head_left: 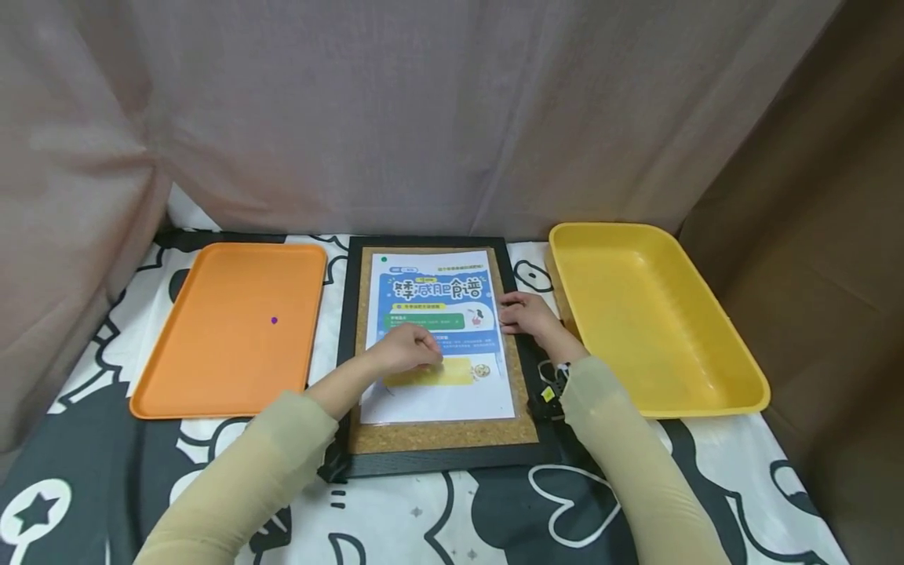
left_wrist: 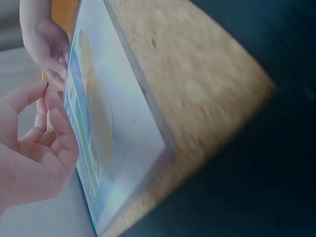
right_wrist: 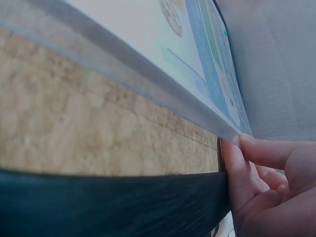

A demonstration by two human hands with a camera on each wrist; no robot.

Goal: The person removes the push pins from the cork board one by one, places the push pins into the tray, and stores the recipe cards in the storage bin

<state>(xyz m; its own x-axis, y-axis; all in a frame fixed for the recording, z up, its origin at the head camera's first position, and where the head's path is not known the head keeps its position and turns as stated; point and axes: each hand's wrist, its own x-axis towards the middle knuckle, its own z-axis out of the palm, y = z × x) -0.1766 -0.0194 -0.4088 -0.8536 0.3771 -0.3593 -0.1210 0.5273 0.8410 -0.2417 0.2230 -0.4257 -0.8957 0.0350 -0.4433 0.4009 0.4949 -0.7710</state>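
Note:
A laminated sheet (head_left: pixel 438 400) printed with a blue and white poster lies on a cork board (head_left: pixel 452 438) in a black frame. A green push pin (head_left: pixel 384 259) sits at its top left corner. My left hand (head_left: pixel 410 348) is above the lower middle of the sheet. Between thumb and index finger it pinches a small dark blue push pin (left_wrist: pixel 47 87), mostly hidden by the fingertips. My right hand (head_left: pixel 526 315) is at the sheet's right edge. In the right wrist view, its thumb and forefinger pinch that edge, which stands slightly off the cork.
Left of the board lies an orange tray (head_left: pixel 212 353) with one purple push pin (head_left: pixel 274 320) on it. A deep yellow tray (head_left: pixel 636 314) stands to the right. Grey curtains (head_left: pixel 424 118) hang behind, and a patterned cloth (head_left: pixel 395 518) covers the table.

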